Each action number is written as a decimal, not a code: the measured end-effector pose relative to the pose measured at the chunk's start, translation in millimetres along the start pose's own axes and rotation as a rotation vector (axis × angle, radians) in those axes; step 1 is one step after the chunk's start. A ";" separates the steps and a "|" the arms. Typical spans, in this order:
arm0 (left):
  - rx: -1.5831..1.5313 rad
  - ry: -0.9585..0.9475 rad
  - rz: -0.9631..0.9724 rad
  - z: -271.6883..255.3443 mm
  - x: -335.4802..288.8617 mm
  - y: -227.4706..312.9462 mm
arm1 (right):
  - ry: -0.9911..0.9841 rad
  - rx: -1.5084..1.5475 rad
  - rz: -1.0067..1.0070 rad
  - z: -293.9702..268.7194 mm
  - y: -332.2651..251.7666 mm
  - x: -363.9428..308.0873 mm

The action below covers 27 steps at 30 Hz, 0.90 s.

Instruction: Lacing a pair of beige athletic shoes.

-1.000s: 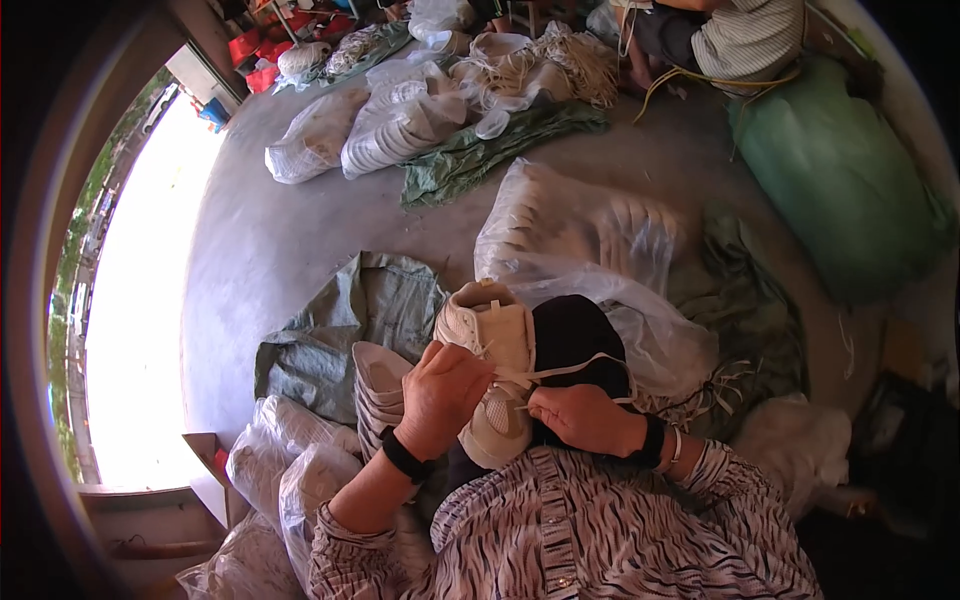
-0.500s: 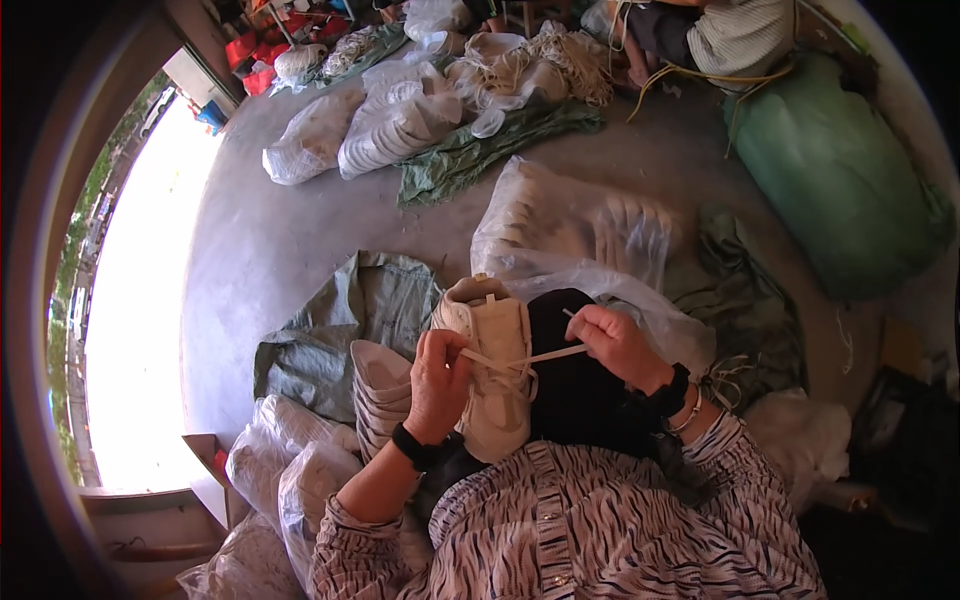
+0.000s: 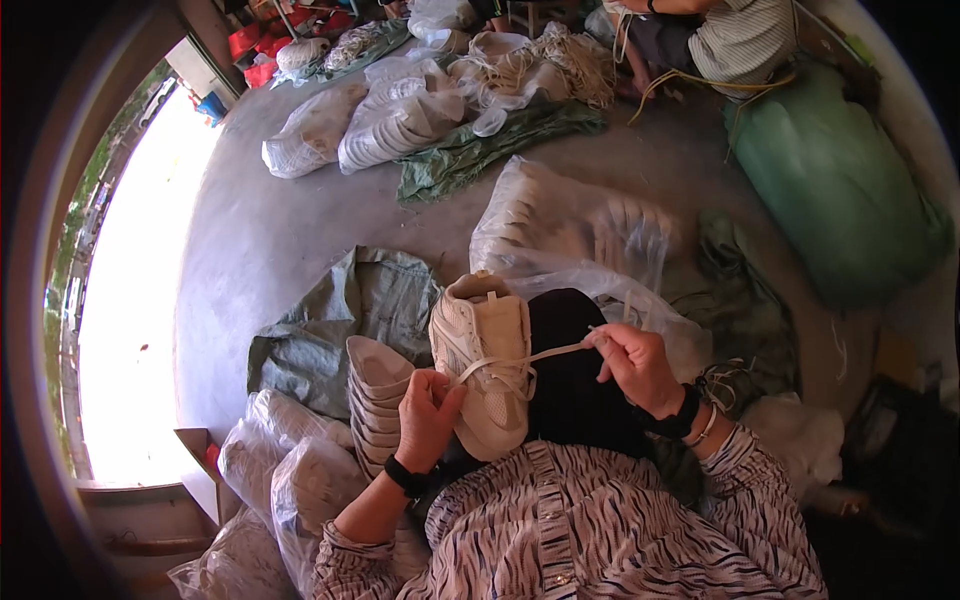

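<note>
A cream shoe upper rests on my lap, its toe toward me and its collar pointing away. A pale flat shoelace runs across its lower eyelets. My left hand pinches one part of the lace at the shoe's left edge. Off to the right of the shoe, my right hand grips the other lace end between thumb and fingers, and that stretch is drawn out sideways. Just left of the shoe stands a stack of nested beige shoe uppers.
Ahead lies a clear plastic bag of shoe uppers. More filled bags and a bundle of laces sit farther off. A green sack bulges at right, near another person. Filled bags lie at lower left.
My left hand has moved down and slightly left along the shoe's edge. My right hand has shifted right and a little down, drawing the lace with it.
</note>
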<state>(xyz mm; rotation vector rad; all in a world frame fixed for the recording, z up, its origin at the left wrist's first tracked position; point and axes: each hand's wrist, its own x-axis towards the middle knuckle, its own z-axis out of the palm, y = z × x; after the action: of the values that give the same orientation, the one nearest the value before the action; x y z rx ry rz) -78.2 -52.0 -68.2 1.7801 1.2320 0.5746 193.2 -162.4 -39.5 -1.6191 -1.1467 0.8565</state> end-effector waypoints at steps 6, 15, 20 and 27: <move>0.116 -0.012 0.204 -3.1 6.0 -1.3 | -0.339 0.328 0.365 53.8 -8.1 -13.7; 0.130 -0.111 0.208 -20.0 9.6 -4.6 | -0.455 -0.090 -0.086 38.8 -9.3 -3.5; -0.634 -0.205 -0.162 -50.0 34.7 35.2 | -0.322 -0.697 -0.519 7.3 -25.1 24.9; -1.123 0.179 -0.077 -122.6 71.5 28.7 | -0.159 -0.447 -0.525 41.3 -12.8 26.6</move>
<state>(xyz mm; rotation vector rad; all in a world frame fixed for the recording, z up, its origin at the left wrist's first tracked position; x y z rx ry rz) -128.2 57.7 12.0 0.7381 0.7914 1.1134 160.5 -123.5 -40.8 -1.4901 -1.8709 0.4037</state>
